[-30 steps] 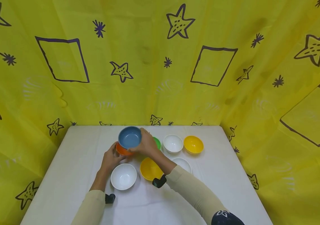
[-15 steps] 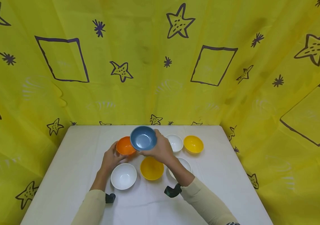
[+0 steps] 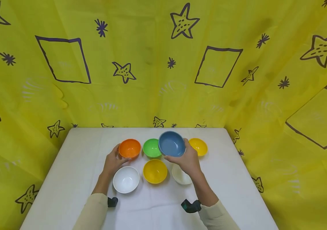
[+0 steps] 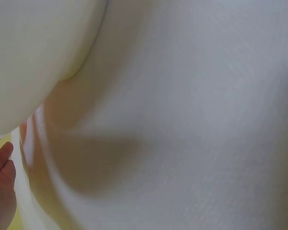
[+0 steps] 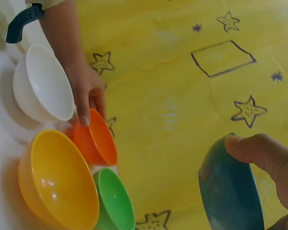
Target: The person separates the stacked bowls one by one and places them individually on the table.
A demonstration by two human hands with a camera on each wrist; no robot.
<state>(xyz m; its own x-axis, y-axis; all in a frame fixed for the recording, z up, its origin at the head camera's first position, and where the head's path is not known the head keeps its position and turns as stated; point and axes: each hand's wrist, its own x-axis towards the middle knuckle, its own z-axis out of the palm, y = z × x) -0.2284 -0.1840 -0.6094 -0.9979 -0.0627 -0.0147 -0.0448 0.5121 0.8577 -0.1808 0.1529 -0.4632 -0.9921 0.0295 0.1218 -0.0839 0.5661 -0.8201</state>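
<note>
My right hand (image 3: 189,159) holds a blue bowl (image 3: 172,144) by its side, thumb at the rim, raised over the back row of bowls. In the right wrist view the thumb presses the edge of the tilted blue bowl (image 5: 230,187). My left hand (image 3: 113,163) grips an orange bowl (image 3: 130,148) at the back left, thumb in front and fingers round its left side. Between the two held bowls sits a green bowl (image 3: 151,148), its right edge overlapped by the blue one. The left wrist view catches mostly cloth and the underside of a white bowl (image 4: 33,57).
Nearer me stand a white bowl (image 3: 126,180), a larger yellow bowl (image 3: 155,171) and another white bowl (image 3: 180,175), partly behind my right hand. A yellow bowl (image 3: 199,147) is at the back right. A yellow patterned curtain (image 3: 140,95) borders the white table (image 3: 80,153).
My right hand has carried the blue bowl rightward, from above the orange bowl past the green one, now covering the back white bowl. The left hand keeps its place on the orange bowl.
</note>
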